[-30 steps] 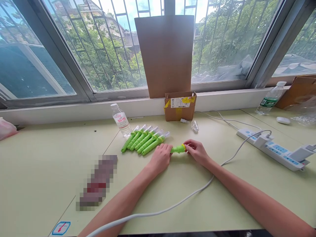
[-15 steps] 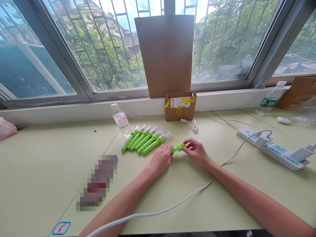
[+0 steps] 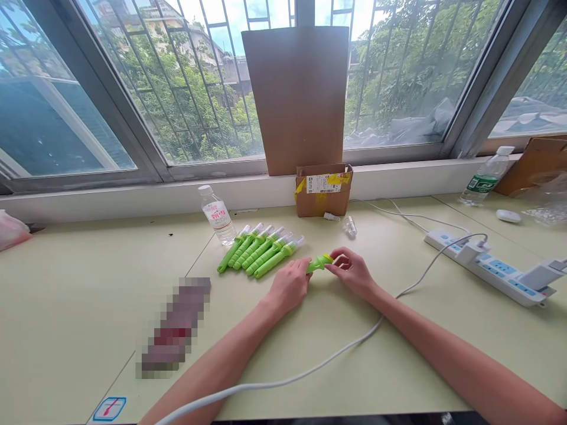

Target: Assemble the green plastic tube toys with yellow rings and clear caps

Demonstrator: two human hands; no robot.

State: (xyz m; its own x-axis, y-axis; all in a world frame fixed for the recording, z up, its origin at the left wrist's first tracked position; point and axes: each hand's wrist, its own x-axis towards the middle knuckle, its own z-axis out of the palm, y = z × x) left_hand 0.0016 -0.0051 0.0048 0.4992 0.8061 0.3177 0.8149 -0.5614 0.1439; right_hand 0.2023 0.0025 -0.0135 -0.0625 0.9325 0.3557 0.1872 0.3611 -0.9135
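Observation:
My left hand (image 3: 290, 284) is closed round the handle of a green plastic stick (image 3: 316, 264), hiding most of its length. A yellow-green flared end of that stick points to the right. My right hand (image 3: 353, 273) has thumb and fingers pinched at this end, which shows no clear tip. Just left of my hands lies a slanted row of several similar green sticks (image 3: 261, 251), each with a spiral-ribbed handle and a clear tip. Behind my right hand, a loose clear plastic tip (image 3: 349, 227) rests on the table.
A water bottle (image 3: 218, 216) stands behind the row. A small cardboard box (image 3: 323, 203) sits by the window, a white piece (image 3: 331, 216) before it. At right lies a power strip (image 3: 496, 265); its cable (image 3: 310, 369) crosses under my right forearm. A pixelated object (image 3: 176, 327) lies left.
The yellow part at the stick's end has turned or shifted slightly and looks rounder now. Both hands have stayed almost in place. Nothing else has visibly moved.

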